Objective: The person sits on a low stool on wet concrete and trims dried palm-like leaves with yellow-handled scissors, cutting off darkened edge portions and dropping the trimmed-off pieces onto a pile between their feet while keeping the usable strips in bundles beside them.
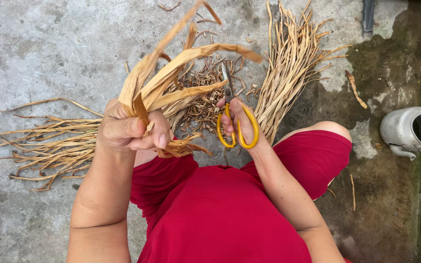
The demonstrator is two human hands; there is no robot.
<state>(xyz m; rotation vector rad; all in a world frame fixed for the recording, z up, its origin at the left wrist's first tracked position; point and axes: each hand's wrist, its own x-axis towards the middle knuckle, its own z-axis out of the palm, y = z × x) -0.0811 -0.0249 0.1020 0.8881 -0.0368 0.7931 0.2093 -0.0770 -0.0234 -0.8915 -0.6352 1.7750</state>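
Left hand [127, 130]: left of centre; fist closed tight round a bunch of dried strips [171, 80], which fan up and right toward the top middle of the frame.
Right hand [237, 122]: centre; fingers through the yellow loops of the scissors [234, 114], gripping them; blades point up, seemingly nearly closed, just beside the bunch's lower strips.
Cut scraps [201, 100]: small heap on the concrete floor [49, 44], between the two hands.
Loose strips, left [49, 141]: pile at the frame's left edge.
Loose strips, right [288, 68]: pile at upper right.
Metal kettle [412, 131]: right edge, well apart.
Risk, fingers: blades work close to the left thumb; a slip could nick it.
Risk, grip: brittle strips could slide from the fist and scatter.
Risk, sorting: trimmings could fall among the uncut piles.
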